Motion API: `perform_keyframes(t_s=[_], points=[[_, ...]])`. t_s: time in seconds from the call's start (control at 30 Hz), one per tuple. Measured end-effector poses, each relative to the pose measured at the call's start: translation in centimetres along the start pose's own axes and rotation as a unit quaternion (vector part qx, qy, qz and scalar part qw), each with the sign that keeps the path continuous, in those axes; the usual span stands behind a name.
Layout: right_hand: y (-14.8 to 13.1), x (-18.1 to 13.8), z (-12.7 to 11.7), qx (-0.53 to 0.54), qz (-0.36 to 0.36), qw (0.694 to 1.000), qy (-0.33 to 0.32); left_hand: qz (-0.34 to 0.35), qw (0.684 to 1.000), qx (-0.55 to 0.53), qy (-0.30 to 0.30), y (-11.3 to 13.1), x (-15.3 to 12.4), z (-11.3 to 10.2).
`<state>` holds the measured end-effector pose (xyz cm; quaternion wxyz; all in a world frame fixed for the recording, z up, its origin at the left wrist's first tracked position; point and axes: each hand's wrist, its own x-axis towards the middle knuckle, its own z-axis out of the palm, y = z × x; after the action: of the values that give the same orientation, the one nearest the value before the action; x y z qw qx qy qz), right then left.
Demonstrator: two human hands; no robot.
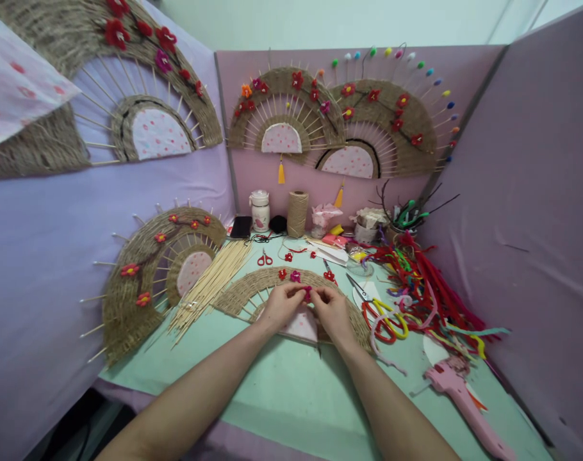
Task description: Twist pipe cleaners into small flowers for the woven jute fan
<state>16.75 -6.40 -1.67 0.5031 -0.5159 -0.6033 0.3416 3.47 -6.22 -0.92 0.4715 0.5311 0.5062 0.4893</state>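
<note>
Both my hands meet over a twine-covered fan (248,286) that lies on the green table. Between the fingertips of my left hand (284,304) and my right hand (330,312) is a small magenta flower (307,294), pinched from both sides. It looks fuzzy, like bent pipe cleaner. On the fan's upper band, just beyond my fingers, are a magenta flower (295,276), a red flower (282,274) and another red flower (329,276). The fan's pale dotted half-circle (302,325) shows partly beneath my hands; my wrists and fingers hide some of the fan's middle.
Thin sticks (212,282) lie left, beside a leaning finished fan (128,314). Small red scissors (264,257) rest behind. Larger scissors (390,319), pipe cleaners (428,282) and a pink glue gun (464,400) lie right. A twine spool (298,214) stands at the back.
</note>
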Motion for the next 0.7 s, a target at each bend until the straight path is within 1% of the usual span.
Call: perform_keyframes(t_s=[0.1, 0.2, 0.3, 0.4, 0.57, 0.63, 0.7], points=[[0.19, 0.30, -0.12, -0.004, 0.007, 1.000, 0.001, -0.056, 0.995, -0.085, -0.007, 0.06, 0.07, 0.21], [0.16, 0.43, -0.17, -0.019, 0.011, 1.000, 0.003, -0.085, 0.989, -0.121, 0.000, 0.24, 0.02, 0.18], [0.07, 0.44, -0.24, -0.032, 0.014, 0.999, 0.014, -0.094, 0.984, -0.151, 0.000, 0.33, 0.09, 0.06], [-0.01, 0.46, -0.36, -0.023, 0.016, 0.999, 0.017, -0.102, 0.978, -0.184, 0.001, 0.18, 0.27, -0.03], [0.07, 0.60, -0.52, -0.005, 0.011, 1.000, 0.011, -0.122, 0.968, -0.217, 0.002, 0.14, 0.28, -0.08], [0.16, 0.61, -0.48, 0.000, 0.001, 1.000, 0.005, -0.121, 0.967, -0.225, -0.003, 0.29, 0.18, -0.03], [0.19, 0.54, -0.36, 0.004, -0.011, 1.000, -0.004, -0.117, 0.967, -0.228, 0.004, 0.39, 0.12, 0.06]])
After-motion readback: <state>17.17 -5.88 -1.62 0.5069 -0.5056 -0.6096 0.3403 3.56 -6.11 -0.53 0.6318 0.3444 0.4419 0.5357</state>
